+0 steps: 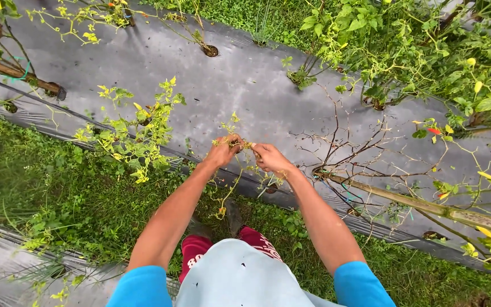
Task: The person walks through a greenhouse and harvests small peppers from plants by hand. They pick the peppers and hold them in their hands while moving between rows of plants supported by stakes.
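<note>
Head view: thin, sparse plant stem (235, 170) with small yellow-green leaves, rising between the forearms over the grass edge. Left hand (223, 152) fingers pinched on its top; right hand (269, 158) fingers closed on the same sprig. Beyond, grey plastic mulch (245, 85), leafy chilli plants (404, 51)

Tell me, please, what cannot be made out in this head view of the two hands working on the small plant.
- What the left hand and right hand pinch: the fingers cover it.
- The small plant base: hidden behind the forearms and leaves.
- The feet: the pale apron and red trousers hide them.
- The bamboo stake: cut off at the right edge.
- The peppers: too small to judge.
</note>
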